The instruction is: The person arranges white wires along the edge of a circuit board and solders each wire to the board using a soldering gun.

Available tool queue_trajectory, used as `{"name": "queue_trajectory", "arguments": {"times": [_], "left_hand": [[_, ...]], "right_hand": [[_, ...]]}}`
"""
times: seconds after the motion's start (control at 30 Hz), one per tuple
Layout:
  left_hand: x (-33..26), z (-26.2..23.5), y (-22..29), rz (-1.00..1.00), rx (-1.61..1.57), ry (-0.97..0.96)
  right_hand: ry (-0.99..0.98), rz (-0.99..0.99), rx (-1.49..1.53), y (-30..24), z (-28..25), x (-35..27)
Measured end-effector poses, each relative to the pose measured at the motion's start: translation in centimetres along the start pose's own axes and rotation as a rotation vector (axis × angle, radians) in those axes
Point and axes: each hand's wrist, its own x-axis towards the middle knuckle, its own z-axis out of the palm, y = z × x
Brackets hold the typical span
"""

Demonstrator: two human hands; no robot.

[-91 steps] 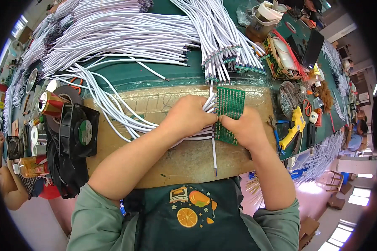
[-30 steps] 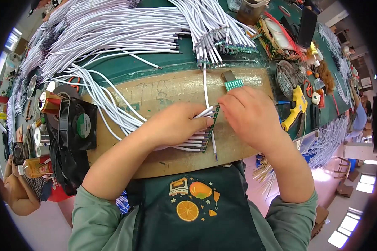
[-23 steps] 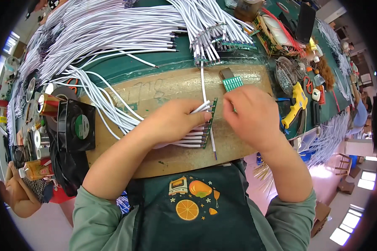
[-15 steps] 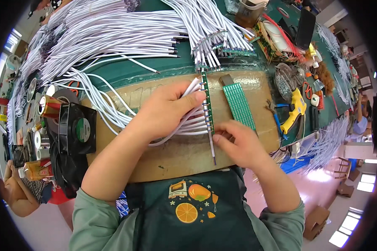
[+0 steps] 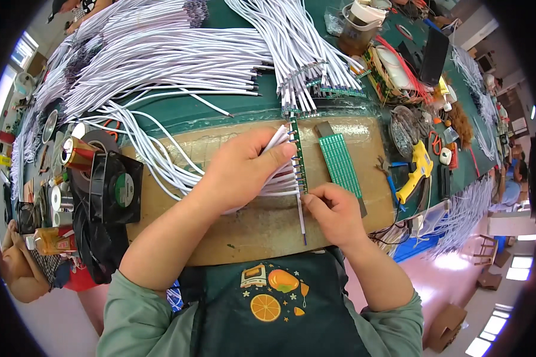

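Observation:
My left hand (image 5: 244,163) is closed round a bundle of white cables (image 5: 280,174), thumb on top. Their ends lie along a narrow green circuit board strip (image 5: 299,149), which stretches away from me over the brown work board. At the strip's near end, my right hand (image 5: 337,213) is curled, thumb and forefinger pinched on the strip's edge. One white cable end (image 5: 301,217) points toward me beside those fingertips. To the right, a green circuit board panel (image 5: 341,163) rests on a dark flat bar (image 5: 324,129).
Piles of white cables (image 5: 173,59) cover the far side of the green table. A black fan (image 5: 116,187) stands at the left of the brown work board (image 5: 250,238). On the right lie a yellow glue gun (image 5: 421,169), blue-handled pliers (image 5: 392,184) and a dish (image 5: 402,134).
My right hand's fingers have drawn together at the strip's near end. The left hand keeps its hold on the cables. The whole view has shifted slightly, with the table lower in the picture.

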Motion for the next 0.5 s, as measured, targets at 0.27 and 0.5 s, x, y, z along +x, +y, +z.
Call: {"name": "queue_trajectory", "arguments": {"times": [0.27,0.5], "left_hand": [[-1.1,-0.4,1.1,0.09,0.14,-0.032],[-2.1,-2.2,2.2,0.046,-0.519,-0.072]], "right_hand": [[-0.085,0.428,0.35,-0.7,-0.5,0.8],[-0.409,-0.026,0.628,-0.1,0.0,1.9]]}}
